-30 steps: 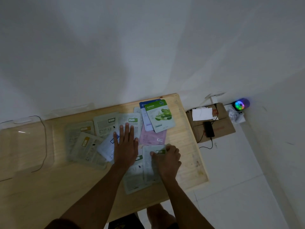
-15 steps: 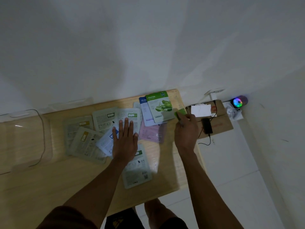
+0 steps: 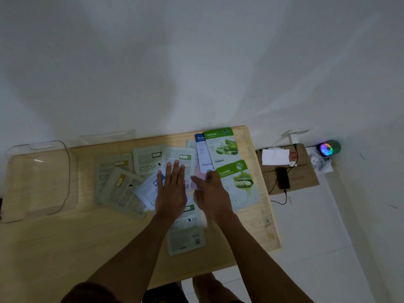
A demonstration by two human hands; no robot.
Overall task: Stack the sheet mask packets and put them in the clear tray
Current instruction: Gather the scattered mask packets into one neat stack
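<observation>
Several sheet mask packets lie spread over the wooden table (image 3: 65, 241). Grey ones lie face down at the left (image 3: 122, 189) and behind (image 3: 148, 159). My left hand (image 3: 171, 190) presses flat, fingers apart, on a white-and-blue packet (image 3: 147, 190) and a green-labelled one (image 3: 180, 156). At the right, face up, are the Blueberry packet (image 3: 202, 154), the Aloe Vera packet (image 3: 223, 147) and the Cucumber packet (image 3: 239, 186). My right hand (image 3: 212, 193), blurred, lies over a pink packet (image 3: 197, 177) beside the Cucumber packet, holding nothing. Another packet (image 3: 185, 240) lies below my hands. The clear tray (image 3: 65, 171) stands far left.
The table's right edge (image 3: 270, 213) drops to a white floor. Beside it a cardboard box (image 3: 303, 180) carries a phone (image 3: 282, 177) on a cable and white paper (image 3: 275, 156). A glowing round gadget (image 3: 328, 148) sits by the wall. My feet show under the front edge.
My right hand lifted a green-labelled packet from the front of the table, swung it right, and it now lies face up as the Cucumber packet. The hand came back left. My left hand stayed put.
</observation>
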